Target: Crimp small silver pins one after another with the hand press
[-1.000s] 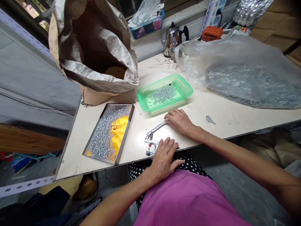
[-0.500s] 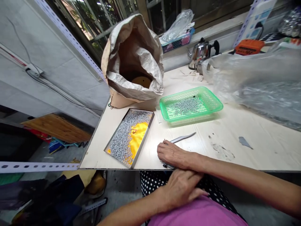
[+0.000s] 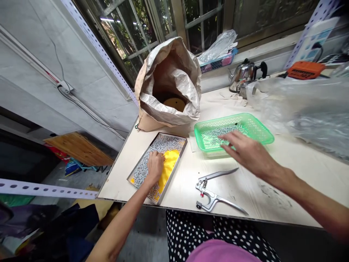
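Note:
My left hand (image 3: 155,166) reaches into a shallow rectangular tray (image 3: 174,167), its fingers bunched together over small silvery metal pieces (image 3: 141,165) beside the yellow bottom. What its fingertips hold, if anything, is hidden. Over the front of a green plastic basket (image 3: 260,134) hovers my right hand (image 3: 247,149), thumb and fingers apart, with nothing visible between them. Small metal pins (image 3: 220,131) lie inside that basket. Between the two hands, nearer the table's front edge, metal hand pliers (image 3: 211,199) with a spring rest with their handles spread.
A large open paper-like sack (image 3: 149,122) stands behind the tray. A metal kettle (image 3: 245,74), an orange device (image 3: 305,69) and clear plastic sheeting (image 3: 313,116) occupy the back right. The table's edge (image 3: 117,199) runs in front of me.
My right hand has left the pliers and moved up to the green basket. From near my lap, my left hand has moved into the tray. The pliers now show fully.

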The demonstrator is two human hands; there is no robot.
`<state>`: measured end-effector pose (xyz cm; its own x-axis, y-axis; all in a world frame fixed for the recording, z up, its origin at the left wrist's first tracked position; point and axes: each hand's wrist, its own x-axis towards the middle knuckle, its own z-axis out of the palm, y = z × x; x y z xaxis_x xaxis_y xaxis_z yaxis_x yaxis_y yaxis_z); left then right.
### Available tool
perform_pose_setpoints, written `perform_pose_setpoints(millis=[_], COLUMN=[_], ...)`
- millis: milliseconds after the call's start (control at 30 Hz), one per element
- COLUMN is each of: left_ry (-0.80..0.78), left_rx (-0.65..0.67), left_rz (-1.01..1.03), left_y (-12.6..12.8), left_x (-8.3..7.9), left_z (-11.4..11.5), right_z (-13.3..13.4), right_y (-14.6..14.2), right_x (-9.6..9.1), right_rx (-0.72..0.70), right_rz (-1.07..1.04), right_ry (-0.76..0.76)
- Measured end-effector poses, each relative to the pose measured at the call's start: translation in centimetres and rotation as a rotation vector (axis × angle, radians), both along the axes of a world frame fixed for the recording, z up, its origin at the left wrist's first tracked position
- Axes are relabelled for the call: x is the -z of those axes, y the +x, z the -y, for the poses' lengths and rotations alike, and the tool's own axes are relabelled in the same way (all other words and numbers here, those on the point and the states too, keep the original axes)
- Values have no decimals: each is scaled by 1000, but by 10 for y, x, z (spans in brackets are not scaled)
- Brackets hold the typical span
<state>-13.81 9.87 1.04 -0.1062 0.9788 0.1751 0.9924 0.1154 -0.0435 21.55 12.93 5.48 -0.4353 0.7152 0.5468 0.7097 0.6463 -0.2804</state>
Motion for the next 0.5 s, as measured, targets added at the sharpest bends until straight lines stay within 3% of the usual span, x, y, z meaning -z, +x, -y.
perform_pose_setpoints(millis=[100,267,400,500], left_ry=[-97,-165,-182,-164], left_rx=[-10,39,82,132], left_rz=[-53,-101,-97,-73], left_y=[-10,-15,-16,-4], left_x=[7,11,5,-6], left_z=[-16,-27,-35,-32], right_z=[43,98,118,124], right_y=[-3,3,10,9], right_x=[32,78,92,94], right_rx=[-187,-208,-223,-210], right_rz=[-20,-20,-34,-37], right_ry=[-181,-400,-495,-501])
